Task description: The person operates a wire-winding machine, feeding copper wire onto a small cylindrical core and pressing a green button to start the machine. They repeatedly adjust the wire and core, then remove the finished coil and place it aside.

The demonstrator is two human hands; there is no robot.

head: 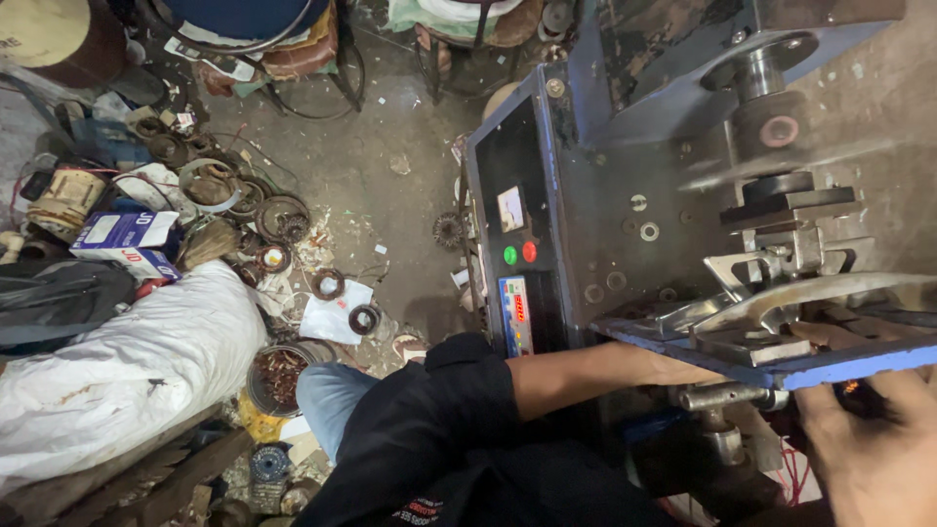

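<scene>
- Left hand [825, 337]: arm crosses from lower centre to right of frame and goes in under the blurred spinning arm [810, 290] of the machine [634, 176]; mostly hidden behind the blue plate [839, 363], so can't tell if it's wide, narrow or holding sth. Prob. placed there to steady or feed whatever sits on the spindle.
- Right hand [874, 449]: lower right corner, back of hand to camera, fingers curled round a small dark object w/ a reddish glint near the metal handle [732, 395]; what it is, can't tell. Sits just below the plate, close to the handle.
- Machine: blue-grey, fills right half; vertical shaft w/ discs at upper right. Control panel [515, 259] at frame centre has a small meter, green + red buttons, a digital counter, facing the person so it's readable while both hands are busy.
- Floor [390, 166]: bare, dirty concrete, paper scraps.
- Left of frame: heap of rusty rings and wound coils [273, 220], a blue-white box [122, 239], a white sack [127, 361], a bowl of copper-ish scrap [278, 376].
- Top: stool legs, cables.
- Cramped, dim workshop.
</scene>
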